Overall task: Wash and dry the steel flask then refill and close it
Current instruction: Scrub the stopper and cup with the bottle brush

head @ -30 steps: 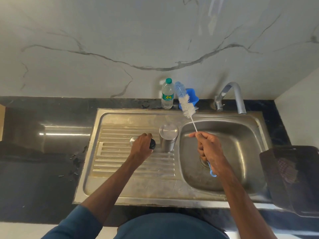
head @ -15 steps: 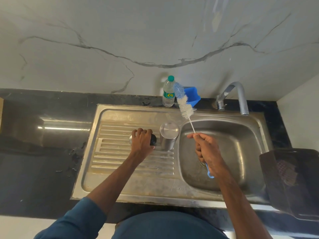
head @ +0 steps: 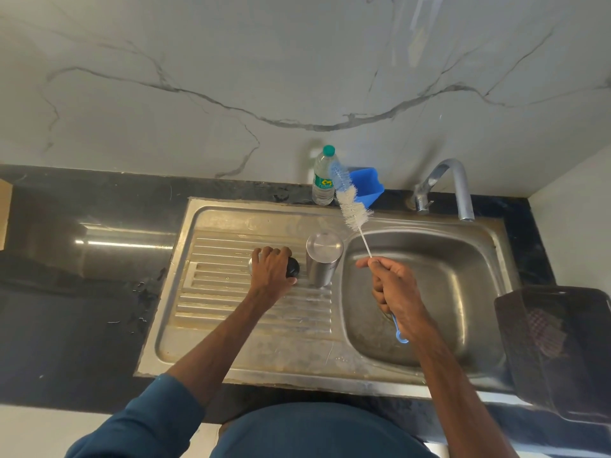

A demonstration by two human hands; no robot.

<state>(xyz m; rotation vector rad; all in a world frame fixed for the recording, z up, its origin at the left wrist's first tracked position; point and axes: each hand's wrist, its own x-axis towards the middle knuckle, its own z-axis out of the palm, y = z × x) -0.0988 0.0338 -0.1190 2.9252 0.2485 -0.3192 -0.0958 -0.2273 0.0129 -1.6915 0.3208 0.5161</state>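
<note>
Flask (head: 322, 259) stood upright at the centre of the frame, on the ribbed drainboard (head: 231, 312) right at the edge of the basin (head: 463, 292), flat closed end up; whether that end was its base or a cap could not be told. Over the last second little had shifted: the left hand (head: 272, 271), just left of the flask and apart from it, had settled onto what looked like the lid (head: 293, 267), fingers curled over its far side, and that piece had not left the drainboard. The right hand (head: 393, 289) had kept its closed grip on the brush (head: 352, 206), bristles raised toward the upper middle of the frame. Scrubbing the small piece seemed the step in hand, with drying and refilling all ahead; no water ran from the tap (head: 458, 180). The flask was smooth brushed steel, a plain cylinder topped by a rimmed disc. The lid showed a shiny steel side and a rounded black end, probably plastic. The brush had fluffy white bristles tipped blue on a thin white stem, with a blue loop handle. A clear plastic bottle (head: 323, 180) with a green cap stood behind on the glossy dark stone table (head: 82, 309).
</note>
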